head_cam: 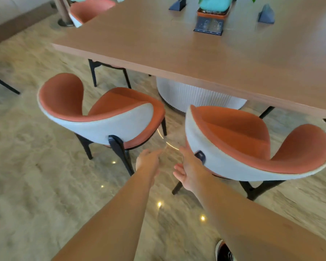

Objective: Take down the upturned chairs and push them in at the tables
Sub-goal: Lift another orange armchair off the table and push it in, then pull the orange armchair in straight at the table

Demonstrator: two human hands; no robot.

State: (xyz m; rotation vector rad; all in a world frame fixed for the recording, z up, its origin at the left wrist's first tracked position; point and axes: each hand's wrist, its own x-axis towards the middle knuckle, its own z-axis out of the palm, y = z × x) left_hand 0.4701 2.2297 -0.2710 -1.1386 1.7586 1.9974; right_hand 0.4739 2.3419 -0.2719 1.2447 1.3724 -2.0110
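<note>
L hand point(148, 160): fingers straight, close together, blurred, holding nothing. R hand point(188, 169): fingers point(177, 169) relaxed, slightly apart, empty. Chairs, 2 pcs, orange seats, grey backs, both upright on floor point(36, 176). R chair point(233, 132) just right of R fingers, contact unclear. L chair point(109, 117) left of L fingers. Counter point(177, 53) ahead of fingertips, chairs at its near edge.

The left chair point(105, 117) and right chair point(243, 147) stand side by side on the floor point(36, 176) before the table point(177, 53); a pot point(213, 3) sits on its far part.
</note>
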